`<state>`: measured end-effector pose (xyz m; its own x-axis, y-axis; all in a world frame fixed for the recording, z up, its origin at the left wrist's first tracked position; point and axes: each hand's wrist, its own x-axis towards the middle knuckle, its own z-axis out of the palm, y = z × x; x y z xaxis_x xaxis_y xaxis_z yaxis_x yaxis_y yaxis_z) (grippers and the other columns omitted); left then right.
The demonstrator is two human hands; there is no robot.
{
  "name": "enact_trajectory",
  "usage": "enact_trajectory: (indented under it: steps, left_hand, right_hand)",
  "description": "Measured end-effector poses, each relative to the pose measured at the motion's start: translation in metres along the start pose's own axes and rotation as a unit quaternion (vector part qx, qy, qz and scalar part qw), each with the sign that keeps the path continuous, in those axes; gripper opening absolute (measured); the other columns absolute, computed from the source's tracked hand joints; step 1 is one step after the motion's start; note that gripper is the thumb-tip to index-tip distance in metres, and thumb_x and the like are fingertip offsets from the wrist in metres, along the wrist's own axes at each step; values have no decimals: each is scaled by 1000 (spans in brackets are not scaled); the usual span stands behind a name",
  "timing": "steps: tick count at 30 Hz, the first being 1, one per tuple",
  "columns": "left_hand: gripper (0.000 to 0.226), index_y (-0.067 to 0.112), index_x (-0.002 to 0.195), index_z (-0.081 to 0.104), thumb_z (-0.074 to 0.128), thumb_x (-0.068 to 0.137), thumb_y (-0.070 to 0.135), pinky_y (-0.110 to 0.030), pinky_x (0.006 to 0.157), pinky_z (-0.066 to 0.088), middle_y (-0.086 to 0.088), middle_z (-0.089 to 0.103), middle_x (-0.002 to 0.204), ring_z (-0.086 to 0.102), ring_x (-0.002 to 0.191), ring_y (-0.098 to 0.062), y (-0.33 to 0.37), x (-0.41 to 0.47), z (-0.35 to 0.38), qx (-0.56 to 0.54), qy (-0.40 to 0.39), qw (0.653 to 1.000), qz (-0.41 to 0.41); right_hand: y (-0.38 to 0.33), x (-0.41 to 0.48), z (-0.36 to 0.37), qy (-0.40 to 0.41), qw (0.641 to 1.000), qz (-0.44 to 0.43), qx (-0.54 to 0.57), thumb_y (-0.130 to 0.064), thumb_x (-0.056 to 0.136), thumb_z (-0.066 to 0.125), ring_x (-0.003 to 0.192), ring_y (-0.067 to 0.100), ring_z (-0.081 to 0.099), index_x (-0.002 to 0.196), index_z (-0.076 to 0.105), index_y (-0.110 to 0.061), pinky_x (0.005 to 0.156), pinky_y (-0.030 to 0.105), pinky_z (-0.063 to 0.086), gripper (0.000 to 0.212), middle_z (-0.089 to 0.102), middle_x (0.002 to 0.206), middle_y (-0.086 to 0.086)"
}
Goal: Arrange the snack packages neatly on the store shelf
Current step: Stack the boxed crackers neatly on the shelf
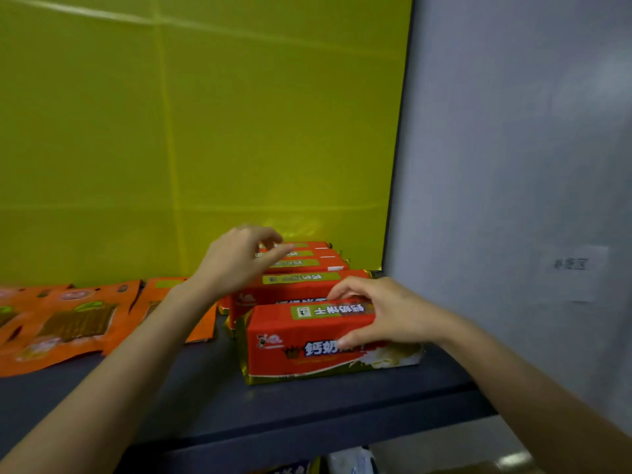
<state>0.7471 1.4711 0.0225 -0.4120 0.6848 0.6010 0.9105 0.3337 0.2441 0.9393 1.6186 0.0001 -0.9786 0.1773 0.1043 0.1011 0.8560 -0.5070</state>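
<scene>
Front red package (297, 357) stands on dark shelf (205, 398), near shelf front edge. Right hand (386, 316) grasps it: fingers (345, 289) curled over top far edge, thumb on front face. Behind this package: row of same red packages (307, 268), close together. Left hand (236, 261) above that row, fingers loosely curled, holding nothing; contact unclear. Left of front package: orange pouches (68, 323) lying flat.

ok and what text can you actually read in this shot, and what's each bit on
"钙奶": front face of the front red package; the rest is hidden by the right hand.
"钙奶饼干": green strip on that package's top, seen upside down.
The red packages behind: labels too blurred to read.
The orange pouches: print too blurred.
The paper sign on the grey wall: blurred, unreadable.
</scene>
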Motion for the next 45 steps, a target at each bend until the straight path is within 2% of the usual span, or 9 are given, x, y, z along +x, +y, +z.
enact_trajectory:
  steps: [4, 11, 16, 20, 24, 30, 34, 40, 45]
  left_hand:
    - [51, 12, 98, 69, 41, 81, 50, -32, 72, 45, -8, 71, 93, 63, 86, -23, -15, -29, -10, -48, 98, 990, -93]
    - [46, 9, 137, 43, 41, 98, 33, -30, 103, 32, -6, 48, 140, 43, 130, -18, -19, -76, -2, -211, 100, 940, -250]
    - [51, 9, 144, 33, 30, 101, 36, -35, 111, 26, -5, 35, 151, 33, 139, -21, -30, -84, 12, -456, 66, 816, -350]
    - [47, 19, 139, 37, 27, 100, 42, -20, 96, 32, 8, 49, 135, 45, 124, -10, 3, -83, 21, -521, 88, 759, -382]
    - [35, 23, 97, 57, 30, 99, 45, -35, 101, 41, 6, 66, 96, 59, 84, -11, 13, -78, 31, -536, 120, 739, -390]
    - [39, 30, 74, 56, 30, 100, 45, -40, 102, 39, 6, 63, 76, 59, 80, -12, 12, -69, 38, -508, 142, 747, -404]
    - [43, 27, 99, 63, 29, 96, 54, -44, 106, 39, -2, 69, 102, 61, 105, -20, 3, -70, 40, -483, 126, 762, -413]
    - [58, 24, 146, 31, 31, 96, 53, -42, 116, 25, 0, 32, 152, 34, 138, -20, 2, -72, 38, -447, 130, 777, -423]
    - [57, 22, 134, 45, 46, 89, 57, -16, 97, 36, 12, 50, 126, 47, 113, -5, -2, -74, 27, -449, 109, 810, -361]
  right_hand:
    - [-9, 23, 9, 5, 998, -32, -62, -48, 73, 72, 116, 8, 54, 125, 44, -37, 96, 36, 51, 60, 51, 133, -12]
    - [-12, 35, 20, 133, 954, -102, -248, -79, 67, 48, 131, 9, 34, 135, 43, -37, 116, 36, 18, 80, 44, 140, -15]
    - [14, 14, 17, 375, 923, -5, 83, -55, 87, 50, 133, 5, 28, 143, 34, -24, 109, 31, 25, 66, 35, 144, -10]
    - [29, 10, 23, 300, 843, 143, 423, -49, 97, 27, 137, 16, 33, 149, 21, -24, 110, 35, 24, 58, 33, 151, -3]
    - [28, 13, 37, 227, 824, 175, 489, -56, 96, 17, 81, 11, 65, 99, 63, -23, 78, 33, 48, 57, 74, 79, -6]
    - [30, 32, 42, 228, 795, 186, 531, -59, 95, 19, 65, 14, 69, 115, 59, -19, 60, 28, 49, 60, 72, 60, -3]
    - [34, 40, 46, 228, 807, 188, 511, -57, 96, 18, 66, 12, 67, 114, 59, -18, 58, 26, 47, 60, 71, 57, -5]
    - [30, 42, 44, 233, 820, 190, 487, -53, 98, 21, 74, 16, 64, 90, 60, -19, 65, 28, 49, 53, 68, 79, 5]
    - [27, 36, 27, 278, 885, 155, 339, -36, 98, 42, 82, 13, 63, 128, 49, -16, 59, 24, 46, 37, 64, 114, 9]
